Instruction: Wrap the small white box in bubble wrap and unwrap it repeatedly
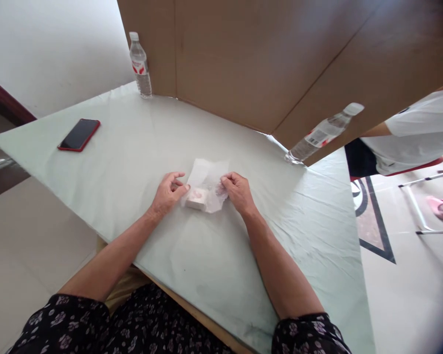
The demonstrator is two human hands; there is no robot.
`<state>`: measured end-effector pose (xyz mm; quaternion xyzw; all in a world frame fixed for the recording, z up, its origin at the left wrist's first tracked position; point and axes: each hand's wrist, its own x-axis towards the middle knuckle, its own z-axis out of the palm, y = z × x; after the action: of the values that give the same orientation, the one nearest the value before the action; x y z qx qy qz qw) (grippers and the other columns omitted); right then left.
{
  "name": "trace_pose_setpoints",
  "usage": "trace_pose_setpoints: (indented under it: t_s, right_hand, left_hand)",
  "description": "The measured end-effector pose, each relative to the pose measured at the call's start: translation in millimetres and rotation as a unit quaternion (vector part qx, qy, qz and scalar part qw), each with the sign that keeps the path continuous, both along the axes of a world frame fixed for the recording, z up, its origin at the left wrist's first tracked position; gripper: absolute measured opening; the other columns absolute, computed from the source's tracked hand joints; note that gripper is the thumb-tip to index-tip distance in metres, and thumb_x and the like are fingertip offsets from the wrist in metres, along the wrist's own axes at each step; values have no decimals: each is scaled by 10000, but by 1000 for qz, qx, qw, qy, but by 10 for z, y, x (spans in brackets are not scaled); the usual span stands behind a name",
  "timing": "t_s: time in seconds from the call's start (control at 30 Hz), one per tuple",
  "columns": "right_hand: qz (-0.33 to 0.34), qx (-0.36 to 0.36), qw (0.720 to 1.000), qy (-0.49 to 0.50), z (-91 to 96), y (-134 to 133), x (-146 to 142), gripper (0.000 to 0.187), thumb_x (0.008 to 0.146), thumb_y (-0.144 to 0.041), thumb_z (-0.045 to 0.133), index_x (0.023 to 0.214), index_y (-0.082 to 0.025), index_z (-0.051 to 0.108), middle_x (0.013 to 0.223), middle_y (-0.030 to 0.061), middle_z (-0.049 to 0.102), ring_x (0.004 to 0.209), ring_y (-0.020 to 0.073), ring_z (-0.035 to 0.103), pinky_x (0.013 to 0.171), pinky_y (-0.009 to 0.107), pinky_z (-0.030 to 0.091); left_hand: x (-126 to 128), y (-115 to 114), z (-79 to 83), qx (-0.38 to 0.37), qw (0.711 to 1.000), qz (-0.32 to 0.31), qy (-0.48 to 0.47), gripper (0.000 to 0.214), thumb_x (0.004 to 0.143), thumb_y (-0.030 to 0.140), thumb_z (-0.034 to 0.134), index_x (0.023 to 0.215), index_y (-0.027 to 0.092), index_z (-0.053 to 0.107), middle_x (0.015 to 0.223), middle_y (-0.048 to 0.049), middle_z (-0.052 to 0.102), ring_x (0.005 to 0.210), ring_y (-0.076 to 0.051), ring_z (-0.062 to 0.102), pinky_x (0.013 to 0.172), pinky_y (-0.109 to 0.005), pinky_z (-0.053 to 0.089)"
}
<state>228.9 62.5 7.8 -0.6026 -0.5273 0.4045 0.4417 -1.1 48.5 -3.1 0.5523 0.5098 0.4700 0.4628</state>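
A small whitish box with a faint pink mark on top lies on the table, near its middle. Behind and around it spreads a thin white wrapping sheet, crumpled and partly see-through on the right side; whether it is paper or plastic I cannot tell. My left hand is beside the box, fingers bent and apart, its thumb tip at the sheet's left edge. With thumb and fingers pinched together, my right hand grips the crumpled right edge of the sheet.
A pale green cloth covers the table. A phone in a red case lies at left. Water bottles stand at the back left and right, against a tall cardboard panel. A person in a white sleeve is beyond the panel.
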Motion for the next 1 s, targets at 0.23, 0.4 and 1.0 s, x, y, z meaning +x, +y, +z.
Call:
trace_pose_setpoints:
  t_s: [0.23,0.4,1.0]
  right_hand:
    - [13,55,998,30,-54,-40,-35,195,794,-406,615,754,-215,612,637,-29,604,613,136,542,632,286,451]
    - [-21,87,995,36,-92,53,-1,208,801,-428,612,811,-220,615,652,-27,607,631,150,576,672,316,497]
    - [103,38,982,-155,121,-10,-94,541,831,-493,659,1286,-204,619,1291,140,678,1186,290,624,977,450,512]
  left_hand:
    - [77,-86,19,84,989,22,121,474,689,452,750,1068,175,687,940,-40,654,767,-148,593,675,-267,498]
    - [-39,13,-7,31,992,62,101,243,769,367,594,867,166,688,668,23,604,591,-114,524,589,-243,437]
    - [-264,151,-80,47,930,139,337,315,779,214,620,1085,213,691,661,3,644,664,-211,605,735,-346,476]
